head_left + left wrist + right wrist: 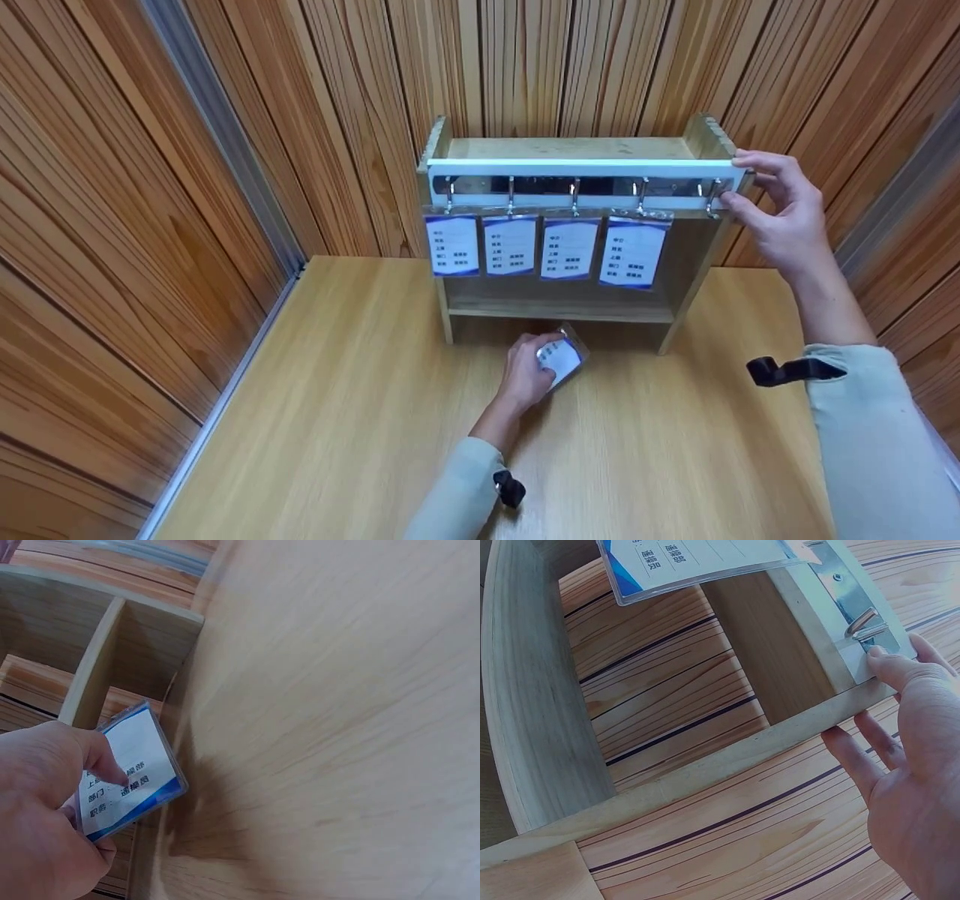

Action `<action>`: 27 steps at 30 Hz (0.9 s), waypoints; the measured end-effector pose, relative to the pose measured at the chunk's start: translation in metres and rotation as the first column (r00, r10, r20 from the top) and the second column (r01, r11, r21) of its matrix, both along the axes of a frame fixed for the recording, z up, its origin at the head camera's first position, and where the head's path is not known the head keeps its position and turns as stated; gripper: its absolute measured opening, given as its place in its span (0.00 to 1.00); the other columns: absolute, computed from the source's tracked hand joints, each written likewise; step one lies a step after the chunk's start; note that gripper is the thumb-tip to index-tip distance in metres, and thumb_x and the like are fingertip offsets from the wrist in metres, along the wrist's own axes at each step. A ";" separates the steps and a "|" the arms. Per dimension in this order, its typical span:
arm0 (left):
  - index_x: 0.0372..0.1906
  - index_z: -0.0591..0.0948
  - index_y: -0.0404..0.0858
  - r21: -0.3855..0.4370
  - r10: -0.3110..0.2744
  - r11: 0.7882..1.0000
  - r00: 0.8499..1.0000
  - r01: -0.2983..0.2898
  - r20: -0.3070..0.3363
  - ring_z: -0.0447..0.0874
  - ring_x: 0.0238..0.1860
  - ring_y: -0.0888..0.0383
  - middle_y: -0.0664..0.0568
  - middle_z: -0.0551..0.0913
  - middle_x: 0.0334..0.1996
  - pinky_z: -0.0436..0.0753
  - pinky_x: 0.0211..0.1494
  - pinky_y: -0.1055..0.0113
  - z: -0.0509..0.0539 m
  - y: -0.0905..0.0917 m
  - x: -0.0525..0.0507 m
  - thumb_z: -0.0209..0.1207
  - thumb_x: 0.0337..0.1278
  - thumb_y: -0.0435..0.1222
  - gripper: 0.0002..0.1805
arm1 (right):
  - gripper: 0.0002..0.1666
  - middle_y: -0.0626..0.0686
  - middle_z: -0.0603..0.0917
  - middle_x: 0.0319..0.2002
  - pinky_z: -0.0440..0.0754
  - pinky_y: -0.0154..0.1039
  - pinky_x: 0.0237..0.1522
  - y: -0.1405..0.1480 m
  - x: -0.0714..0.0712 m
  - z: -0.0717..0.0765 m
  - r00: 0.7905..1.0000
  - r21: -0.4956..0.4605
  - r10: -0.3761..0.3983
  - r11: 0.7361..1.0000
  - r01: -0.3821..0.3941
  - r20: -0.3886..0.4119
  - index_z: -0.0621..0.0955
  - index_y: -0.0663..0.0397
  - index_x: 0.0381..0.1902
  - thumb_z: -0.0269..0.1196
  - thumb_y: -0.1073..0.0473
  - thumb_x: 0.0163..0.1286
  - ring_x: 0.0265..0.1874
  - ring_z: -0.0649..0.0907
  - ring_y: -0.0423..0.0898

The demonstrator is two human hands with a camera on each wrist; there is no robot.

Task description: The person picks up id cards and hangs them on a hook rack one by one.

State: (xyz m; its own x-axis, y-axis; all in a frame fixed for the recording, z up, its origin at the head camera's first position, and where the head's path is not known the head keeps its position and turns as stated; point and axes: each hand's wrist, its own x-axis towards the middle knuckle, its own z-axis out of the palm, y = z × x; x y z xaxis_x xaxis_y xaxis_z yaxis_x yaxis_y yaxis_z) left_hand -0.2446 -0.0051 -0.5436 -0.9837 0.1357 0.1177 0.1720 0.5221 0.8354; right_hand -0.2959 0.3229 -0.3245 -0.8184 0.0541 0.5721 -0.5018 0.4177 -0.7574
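My left hand [529, 373] pinches a badge in a clear sleeve [564, 360], low over the table in front of the wooden shelf [559, 309]. In the left wrist view the thumb lies across the printed face of this badge [142, 754]. My right hand [789, 206] grips the right end of the white hook rail [577, 166], thumb on its front by the rightmost hook [714, 196]. In the right wrist view, other fingers [855, 757] touch the side board of the shelf. Several similar badges, such as the rightmost hanging badge [634, 252], hang from the other hooks.
The shelf stands on a wood-toned table [360, 390], close to a slatted wood wall [517, 75]. A metal strip [217, 409] runs along the table's left edge. Black straps hang from both sleeves, one being the right strap [787, 370].
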 end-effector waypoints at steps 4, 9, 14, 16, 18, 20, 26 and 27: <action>0.69 0.90 0.46 0.005 -0.011 1.000 1.000 0.011 -0.012 0.85 0.59 0.47 0.42 0.88 0.61 0.89 0.67 0.51 0.004 0.000 0.002 0.66 0.65 0.18 0.32 | 0.27 0.41 0.81 0.76 0.81 0.29 0.67 0.000 0.000 0.002 1.000 0.000 -0.004 1.000 0.004 -0.001 0.81 0.50 0.75 0.69 0.65 0.81 0.71 0.81 0.38; 0.68 0.91 0.47 0.021 -0.015 1.000 1.000 0.015 -0.021 0.85 0.62 0.44 0.42 0.90 0.62 0.88 0.68 0.47 0.011 0.000 0.006 0.65 0.66 0.18 0.31 | 0.27 0.41 0.80 0.77 0.81 0.32 0.69 -0.001 0.001 0.003 1.000 0.006 -0.013 1.000 0.013 0.017 0.81 0.48 0.75 0.68 0.64 0.81 0.73 0.80 0.38; 0.68 0.91 0.48 0.034 -0.038 0.999 0.998 0.039 -0.051 0.85 0.63 0.44 0.43 0.89 0.62 0.88 0.68 0.47 0.016 0.001 0.009 0.64 0.67 0.18 0.31 | 0.27 0.40 0.80 0.77 0.79 0.37 0.74 -0.002 0.001 0.003 1.000 0.003 -0.011 1.000 0.011 0.021 0.81 0.48 0.75 0.68 0.64 0.81 0.73 0.80 0.38; 0.68 0.90 0.49 0.039 -0.048 0.998 0.998 0.050 -0.047 0.85 0.65 0.44 0.43 0.88 0.63 0.88 0.70 0.46 0.019 0.001 0.011 0.64 0.68 0.19 0.31 | 0.27 0.40 0.80 0.76 0.79 0.38 0.76 -0.001 0.000 0.003 1.000 0.004 -0.011 1.000 0.011 0.019 0.81 0.48 0.75 0.69 0.64 0.81 0.73 0.80 0.38; 0.69 0.90 0.50 0.046 -0.061 0.997 0.997 0.063 -0.040 0.85 0.67 0.43 0.43 0.88 0.65 0.87 0.72 0.45 0.022 0.001 0.012 0.64 0.69 0.19 0.32 | 0.27 0.40 0.81 0.76 0.79 0.37 0.76 -0.001 0.000 0.003 1.000 0.007 -0.014 1.000 0.013 0.014 0.81 0.48 0.75 0.69 0.64 0.81 0.73 0.80 0.38; 0.70 0.89 0.51 0.051 -0.073 0.996 0.997 0.075 -0.027 0.84 0.69 0.43 0.44 0.86 0.66 0.86 0.74 0.45 0.025 0.001 0.014 0.64 0.70 0.19 0.33 | 0.27 0.40 0.81 0.76 0.79 0.36 0.75 -0.001 0.000 0.002 1.000 0.010 -0.017 1.000 0.017 0.009 0.81 0.49 0.75 0.69 0.65 0.81 0.73 0.80 0.38; 0.71 0.88 0.53 0.048 -0.101 0.993 0.994 0.104 -0.049 0.86 0.66 0.47 0.46 0.88 0.65 0.89 0.71 0.50 0.033 0.005 0.017 0.65 0.69 0.18 0.35 | 0.27 0.38 0.81 0.74 0.77 0.38 0.75 0.000 -0.002 0.000 1.000 -0.005 0.001 1.000 -0.001 -0.017 0.81 0.57 0.74 0.68 0.68 0.80 0.72 0.80 0.38; 0.71 0.88 0.53 0.047 -0.103 0.993 0.993 0.106 -0.055 0.87 0.65 0.47 0.46 0.88 0.65 0.90 0.70 0.51 0.034 0.005 0.017 0.64 0.68 0.18 0.35 | 0.27 0.38 0.81 0.73 0.76 0.38 0.75 0.000 -0.002 -0.001 1.000 -0.007 0.005 1.000 -0.005 -0.020 0.81 0.58 0.74 0.67 0.68 0.80 0.72 0.80 0.38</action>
State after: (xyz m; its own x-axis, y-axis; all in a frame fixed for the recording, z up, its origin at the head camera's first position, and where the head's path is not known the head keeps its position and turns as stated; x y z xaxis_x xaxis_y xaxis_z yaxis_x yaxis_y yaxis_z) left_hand -0.2274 0.0000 -0.5093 -0.9566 0.2304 0.1783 0.2681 0.4569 0.8481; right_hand -0.2982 0.3227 -0.3250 -0.8070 0.0541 0.5881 -0.5191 0.4099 -0.7500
